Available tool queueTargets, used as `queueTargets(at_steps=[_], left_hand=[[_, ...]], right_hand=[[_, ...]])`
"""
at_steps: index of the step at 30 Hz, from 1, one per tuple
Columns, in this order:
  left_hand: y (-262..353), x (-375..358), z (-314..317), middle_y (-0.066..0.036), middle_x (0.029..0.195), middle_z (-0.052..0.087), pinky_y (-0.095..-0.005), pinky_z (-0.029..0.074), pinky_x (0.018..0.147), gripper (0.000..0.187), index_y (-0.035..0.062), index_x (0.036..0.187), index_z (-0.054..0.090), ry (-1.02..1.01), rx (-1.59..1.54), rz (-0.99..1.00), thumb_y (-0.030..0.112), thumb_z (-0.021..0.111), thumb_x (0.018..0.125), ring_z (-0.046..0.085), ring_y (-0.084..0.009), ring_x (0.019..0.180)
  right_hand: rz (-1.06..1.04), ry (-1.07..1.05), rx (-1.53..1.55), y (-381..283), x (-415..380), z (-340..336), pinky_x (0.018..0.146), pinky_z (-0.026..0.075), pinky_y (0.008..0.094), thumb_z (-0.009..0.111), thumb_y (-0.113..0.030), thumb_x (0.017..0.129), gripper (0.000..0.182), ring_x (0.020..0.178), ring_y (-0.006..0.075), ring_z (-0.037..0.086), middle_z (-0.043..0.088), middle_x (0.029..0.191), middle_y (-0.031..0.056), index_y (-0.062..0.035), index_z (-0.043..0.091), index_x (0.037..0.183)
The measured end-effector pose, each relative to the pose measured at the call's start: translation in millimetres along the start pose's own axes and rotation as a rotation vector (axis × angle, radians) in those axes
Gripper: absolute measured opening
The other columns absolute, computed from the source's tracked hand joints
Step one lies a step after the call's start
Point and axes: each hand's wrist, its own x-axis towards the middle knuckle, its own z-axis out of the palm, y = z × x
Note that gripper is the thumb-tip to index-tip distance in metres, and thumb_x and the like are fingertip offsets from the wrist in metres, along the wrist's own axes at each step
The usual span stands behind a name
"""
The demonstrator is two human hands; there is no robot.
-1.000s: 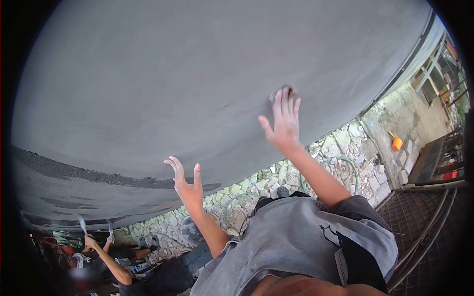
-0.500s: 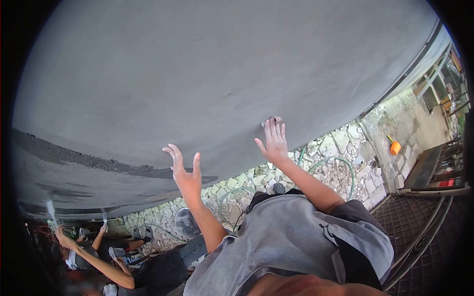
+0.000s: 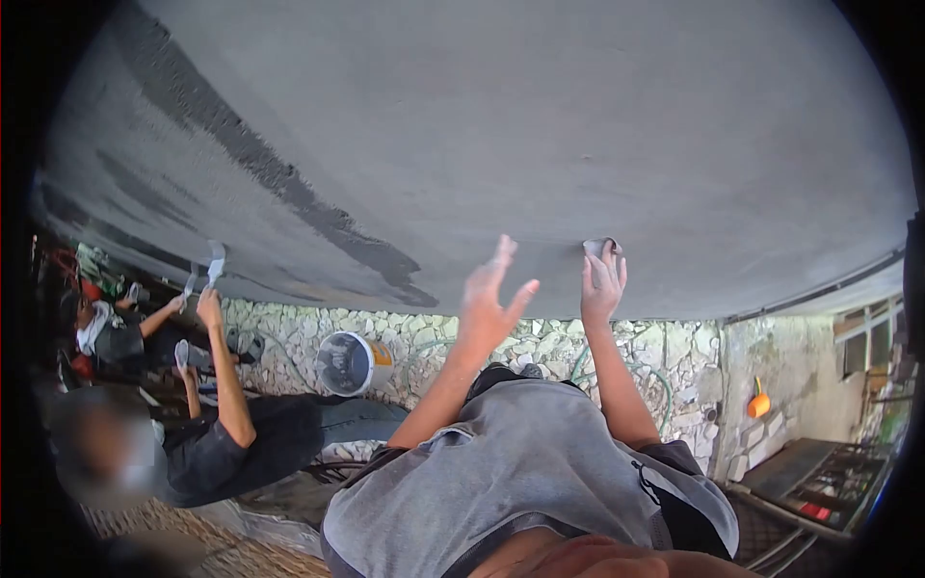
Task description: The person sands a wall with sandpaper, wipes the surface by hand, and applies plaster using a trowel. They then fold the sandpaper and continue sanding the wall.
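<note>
A grey plastered wall (image 3: 617, 116) fills the upper view. Against its lower part my right hand (image 3: 602, 292) presses a small curled piece of sandpaper (image 3: 602, 247), its fingers laid over the sheet. My left hand (image 3: 489, 306) is raised to the left of it, close in front of the wall. Its fingers and thumb are spread with nothing between them, slightly smeared by motion. A darker, rough band of plaster (image 3: 318, 212) slants across the wall on the left.
At left, two people hold putty knives to the wall; the nearer one's hand (image 3: 209, 306) grips a light blade (image 3: 216, 263). A white bucket (image 3: 383, 358) stands on rubble ground (image 3: 424, 332). A green hose (image 3: 665, 390) and an orange dipper (image 3: 759, 400) lie at right.
The view has turned left, bringing the bucket and nearer co-worker further in. My right hand stays at the wall with the sandpaper; my left hand has come closer to it.
</note>
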Motion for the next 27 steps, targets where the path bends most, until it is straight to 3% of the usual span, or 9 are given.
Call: queueTargets(at_steps=[3, 5, 6, 8, 10, 12, 15, 22, 27], left_hand=[[-8.3, -10.9, 18.1, -0.023, 0.141, 0.056, -0.0404, 0.044, 0.107, 0.085, -0.0049, 0.152, 0.033, -0.118, -0.136, -0.148, 0.035, 0.074, 0.09, 0.061, -0.0322, 0.125], [-24.3, -16.9, 27.8, -0.023, 0.141, 0.056, -0.04, 0.044, 0.107, 0.085, -0.0051, 0.151, 0.033, -0.177, -0.12, -0.196, 0.037, 0.074, 0.09, 0.06, -0.0323, 0.125], [-32.2, -19.5, 33.5, -0.024, 0.14, 0.056, -0.0395, 0.044, 0.107, 0.085, -0.0054, 0.151, 0.033, -0.239, -0.101, -0.238, 0.039, 0.073, 0.091, 0.06, -0.0325, 0.125], [-49.4, -28.5, 44.2, -0.023, 0.138, 0.058, -0.0391, 0.045, 0.105, 0.083, -0.0052, 0.151, 0.034, -0.242, -0.121, -0.22, 0.039, 0.072, 0.092, 0.061, -0.0307, 0.124], [-51.8, -29.6, 43.0, -0.023, 0.136, 0.06, -0.0387, 0.046, 0.104, 0.081, -0.0051, 0.15, 0.035, -0.251, -0.14, -0.197, 0.039, 0.071, 0.093, 0.062, -0.0289, 0.122], [-46.1, -26.9, 34.8, -0.019, 0.129, 0.064, -0.0353, 0.049, 0.1, 0.072, -0.0059, 0.146, 0.042, -0.407, -0.39, -0.325, 0.036, 0.07, 0.095, 0.065, -0.0234, 0.116], [-51.1, -25.7, 40.9, -0.013, 0.12, 0.067, -0.031, 0.052, 0.093, 0.058, -0.005, 0.139, 0.052, -0.414, -0.582, -0.406, 0.031, 0.068, 0.096, 0.067, -0.017, 0.107], [-41.8, -16.8, 46.1, -0.007, 0.106, 0.071, -0.0289, 0.053, 0.083, 0.04, -0.0021, 0.125, 0.061, -0.399, -0.508, -0.356, 0.023, 0.07, 0.095, 0.066, -0.0117, 0.093], [-33.9, -12.5, 52.0, -0.009, 0.099, 0.073, -0.0284, 0.054, 0.078, 0.036, 0.0001, 0.119, 0.064, -0.36, -0.489, -0.276, 0.021, 0.074, 0.091, 0.068, -0.0128, 0.086]], right_hand=[[0.083, -0.03, 0.079, -18.0, 3.8, -9.8, 0.114, 0.033, 0.0466, 0.068, -0.011, 0.092, 0.013, 0.13, 0.0282, 0.057, 0.064, 0.134, 0.0135, -0.0082, 0.071, 0.104], [0.029, -0.088, 0.164, -33.9, 6.1, -20.1, 0.106, 0.043, 0.0417, 0.067, -0.009, 0.093, 0.009, 0.118, 0.0243, 0.065, 0.072, 0.118, 0.0118, -0.0061, 0.067, 0.101], [0.028, -0.088, 0.162, -41.4, 5.0, -25.9, 0.106, 0.043, 0.0417, 0.067, -0.009, 0.093, 0.009, 0.118, 0.0243, 0.065, 0.072, 0.118, 0.0118, -0.0061, 0.067, 0.101], [0.354, -0.522, 0.639, -55.3, -4.8, -36.8, 0.09, 0.05, 0.0313, 0.063, -0.007, 0.097, 0.007, 0.1, 0.0159, 0.069, 0.072, 0.101, 0.0081, -0.0036, 0.063, 0.103], [0.46, -0.603, 0.813, -64.1, -20.3, -38.5, 0.084, 0.049, 0.0272, 0.061, -0.007, 0.098, 0.007, 0.094, 0.0119, 0.067, 0.071, 0.096, 0.0058, -0.0028, 0.062, 0.104], [0.595, -0.719, 1.045, -65.5, -27.1, -41.3, 0.078, 0.05, 0.023, 0.056, -0.01, 0.103, 0.01, 0.088, 0.006, 0.063, 0.068, 0.094, 0.0026, -0.0013, 0.059, 0.106], [0.713, -0.689, 1.189, -64.4, -28.1, -44.0, 0.078, 0.052, 0.0243, 0.054, -0.012, 0.104, 0.009, 0.081, 0.0072, 0.062, 0.067, 0.092, 0.0021, -0.0029, 0.057, 0.105], [0.771, -0.648, 1.233, -35.4, -20.9, -56.3, 0.079, 0.054, 0.029, 0.053, -0.018, 0.105, 0.017, 0.083, 0.0122, 0.065, 0.067, 0.094, 0.0047, -0.0026, 0.057, 0.109], [0.788, -0.704, 1.002, -41.9, -8.9, -82.3, 0.083, 0.054, 0.0311, 0.056, -0.021, 0.104, 0.023, 0.089, 0.0143, 0.066, 0.068, 0.103, 0.0081, -0.0016, 0.057, 0.117]])
